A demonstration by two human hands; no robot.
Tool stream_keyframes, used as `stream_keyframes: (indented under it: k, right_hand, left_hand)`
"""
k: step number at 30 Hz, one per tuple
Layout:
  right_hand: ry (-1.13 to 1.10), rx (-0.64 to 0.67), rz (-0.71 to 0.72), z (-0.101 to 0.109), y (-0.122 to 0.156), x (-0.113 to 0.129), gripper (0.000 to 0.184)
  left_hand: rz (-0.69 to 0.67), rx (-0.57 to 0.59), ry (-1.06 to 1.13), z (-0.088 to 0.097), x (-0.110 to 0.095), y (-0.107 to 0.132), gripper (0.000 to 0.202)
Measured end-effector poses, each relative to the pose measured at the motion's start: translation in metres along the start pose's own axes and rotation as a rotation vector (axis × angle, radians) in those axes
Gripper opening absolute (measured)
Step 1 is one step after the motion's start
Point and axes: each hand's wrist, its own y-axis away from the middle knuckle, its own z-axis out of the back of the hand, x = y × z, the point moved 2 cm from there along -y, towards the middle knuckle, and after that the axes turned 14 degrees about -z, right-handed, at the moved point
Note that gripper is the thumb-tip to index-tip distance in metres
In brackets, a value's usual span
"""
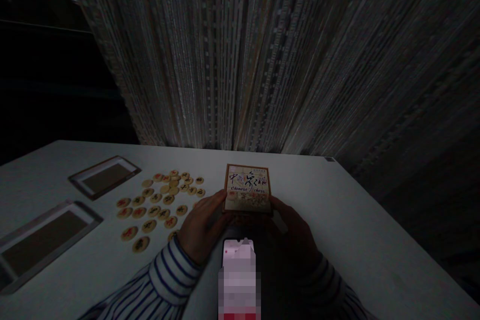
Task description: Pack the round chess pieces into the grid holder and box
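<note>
A Chinese chess box (247, 187) with a printed lid is in the middle of the view, between my two hands. Its left side is gripped by my left hand (200, 225), fingers pressed along the edge. My right hand (294, 222) closes on the opposite side, though its fingers are partly lost in shadow. Round wooden chess pieces (153, 211) with red or dark characters lie scattered to the left of the box, several of them close to my left wrist.
Two shallow open trays stand at the left: a small one (101, 192) and a nearer, larger one (17, 282). A lit phone (238, 260), partly pixelated, is below the box. Behind the white table (360, 240) hangs a string curtain (240, 60). The scene is dim.
</note>
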Motion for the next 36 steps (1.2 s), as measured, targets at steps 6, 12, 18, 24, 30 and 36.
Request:
stream_keyframes:
  k: [6, 12, 18, 24, 30, 36]
  right_hand:
    - [0.071, -0.033, 0.087, 0.000, 0.000, -0.003, 0.037]
    - [0.094, 0.021, 0.118, 0.000, -0.003, -0.001, 0.035]
    - [0.108, 0.050, 0.143, 0.001, -0.006, 0.003, 0.032]
    - [0.169, 0.110, 0.127, 0.003, -0.008, 0.012, 0.026]
    - [0.150, 0.129, 0.138, 0.004, -0.009, 0.018, 0.024]
    - [0.191, 0.141, 0.133, 0.000, -0.007, 0.015, 0.026]
  left_hand:
    - [-0.042, -0.015, -0.034, -0.003, 0.004, 0.002, 0.036]
    - [-0.065, 0.029, -0.030, -0.005, 0.005, 0.004, 0.036]
    - [-0.045, 0.054, -0.043, -0.009, 0.008, 0.006, 0.036]
    - [-0.076, 0.032, -0.068, -0.015, 0.013, 0.011, 0.036]
    - [-0.047, 0.046, -0.065, -0.018, 0.014, 0.014, 0.035]
    - [-0.022, 0.141, -0.048, -0.009, 0.009, 0.008, 0.034]
